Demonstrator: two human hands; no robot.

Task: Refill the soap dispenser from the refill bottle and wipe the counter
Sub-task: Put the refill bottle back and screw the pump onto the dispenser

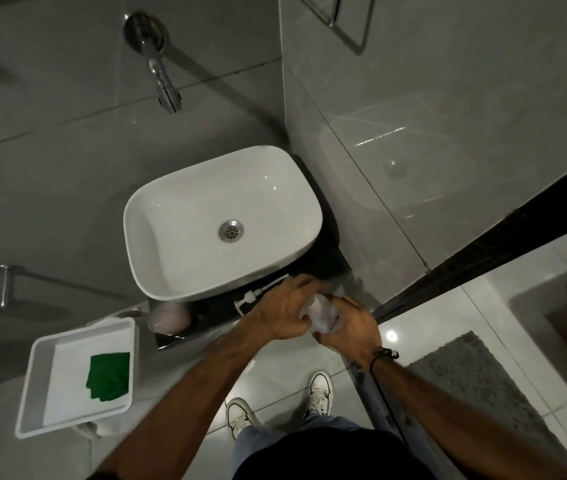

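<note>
Both my hands meet over the front right corner of the black counter (313, 263). Between them is a small translucent white bottle (322, 315). My left hand (280, 311) wraps it from the left, fingers reaching over its top. My right hand (353, 329) grips it from the right and below. I cannot tell whether it is the dispenser or the refill bottle. A white pump head with its long tube (258, 294) lies loose on the counter beside the sink (185, 188). A green cloth (109, 375) lies in a white tray (38, 386) at the left.
A pale pink rounded object (168, 317) sits on the counter's front left corner. A chrome wall tap (162, 79) juts out above the basin. A glossy tiled wall stands close on the right, and a grey mat (479, 382) lies on the floor by my shoes.
</note>
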